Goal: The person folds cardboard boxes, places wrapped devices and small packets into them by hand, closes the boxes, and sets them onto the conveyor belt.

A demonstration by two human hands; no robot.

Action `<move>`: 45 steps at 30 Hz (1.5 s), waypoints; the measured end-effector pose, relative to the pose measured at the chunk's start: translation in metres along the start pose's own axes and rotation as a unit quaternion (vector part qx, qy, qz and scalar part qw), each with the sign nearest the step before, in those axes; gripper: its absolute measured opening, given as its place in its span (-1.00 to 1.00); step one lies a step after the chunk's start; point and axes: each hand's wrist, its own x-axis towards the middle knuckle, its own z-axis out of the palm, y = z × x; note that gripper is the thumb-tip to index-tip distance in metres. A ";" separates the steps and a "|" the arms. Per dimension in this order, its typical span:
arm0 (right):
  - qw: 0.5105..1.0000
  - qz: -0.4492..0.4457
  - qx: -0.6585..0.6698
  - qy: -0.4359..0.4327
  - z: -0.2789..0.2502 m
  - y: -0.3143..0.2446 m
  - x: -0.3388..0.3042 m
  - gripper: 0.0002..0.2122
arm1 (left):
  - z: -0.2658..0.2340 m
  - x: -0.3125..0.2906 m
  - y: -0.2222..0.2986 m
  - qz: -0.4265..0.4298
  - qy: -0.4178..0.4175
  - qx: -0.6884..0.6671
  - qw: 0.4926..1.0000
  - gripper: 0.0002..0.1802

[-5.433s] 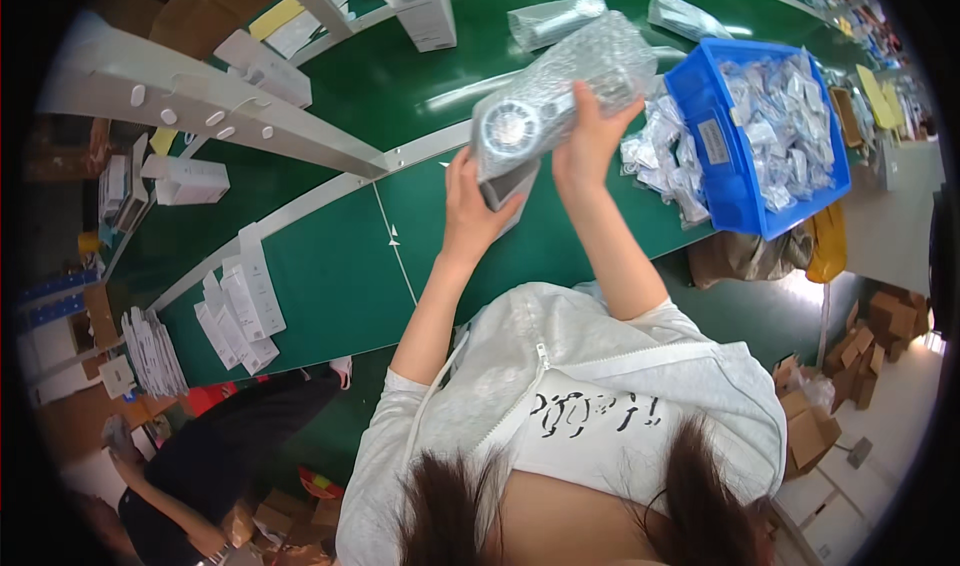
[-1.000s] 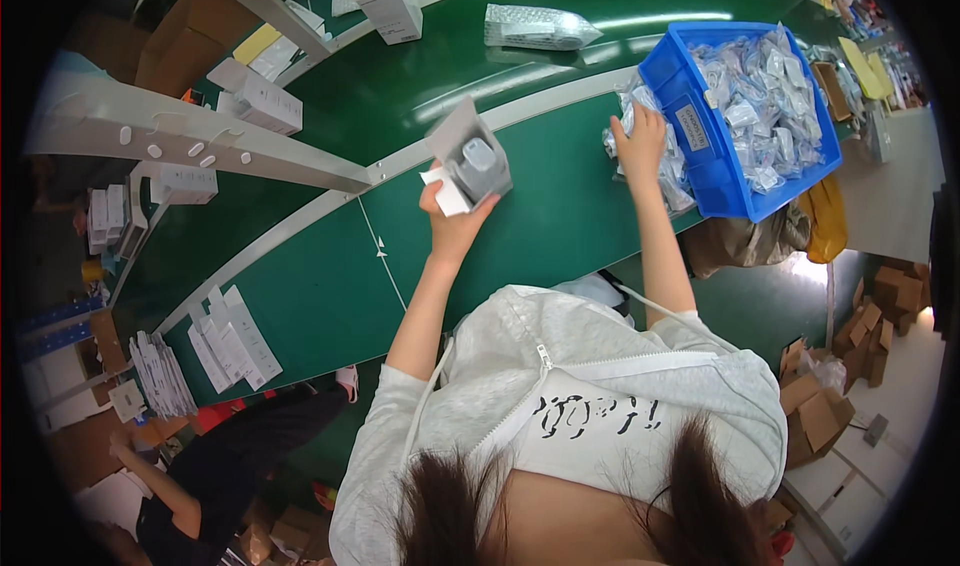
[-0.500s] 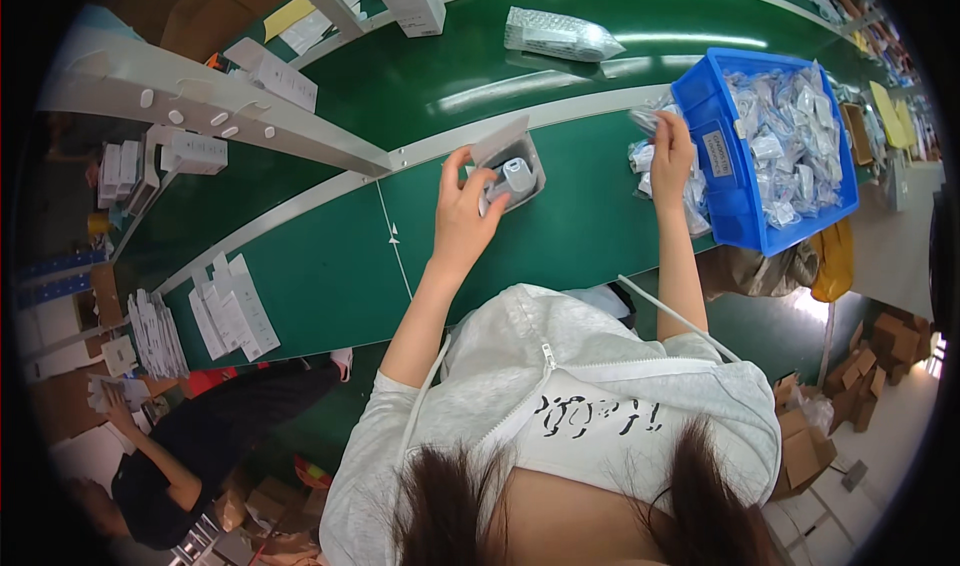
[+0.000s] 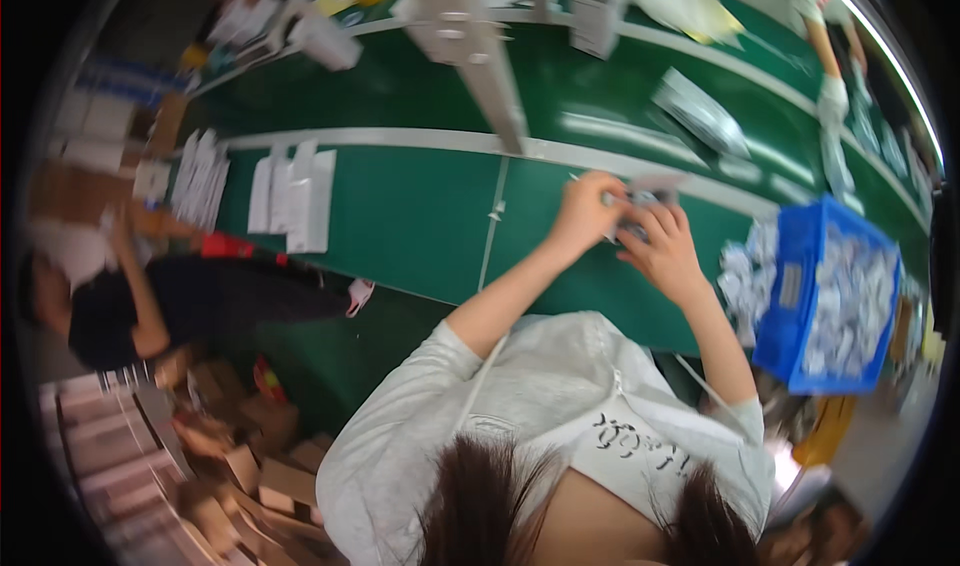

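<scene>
At 12 o'clock a pale metal post [image 4: 490, 76] rises from the rail behind the green bench [image 4: 400, 206]. Near 10 o'clock, white cartons [image 4: 300, 206] lie side by side on that surface, with a stack of thin white pieces [image 4: 200, 181] just beyond them, too blurred to identify. A white carton [image 4: 597, 16] stands upright at 1 o'clock, and a yellow sheet [image 4: 705, 11] partly under plastic lies just past it. At 2 o'clock show another worker's arms [image 4: 822, 51]. A yellow sack [image 4: 830, 426] hangs at 4 o'clock. Brown cardboard boxes [image 4: 288, 486] crowd the floor at 7 o'clock; a dark-clothed co-worker [image 4: 200, 301] is at 9 o'clock.
</scene>
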 end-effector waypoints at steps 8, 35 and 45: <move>0.993 0.037 -0.101 -0.052 0.029 0.004 -0.009 -0.83 | -0.017 -0.015 0.007 -0.068 -0.058 -0.141 0.986 -0.73; 0.825 0.375 -0.424 0.003 0.035 0.285 0.055 -0.86 | -0.576 -0.080 -0.299 -0.372 0.308 0.633 0.605 -0.25; 0.856 0.271 -0.437 -0.059 0.044 0.265 0.075 -0.76 | -0.563 -0.071 -0.287 -0.434 0.199 0.518 0.710 -0.15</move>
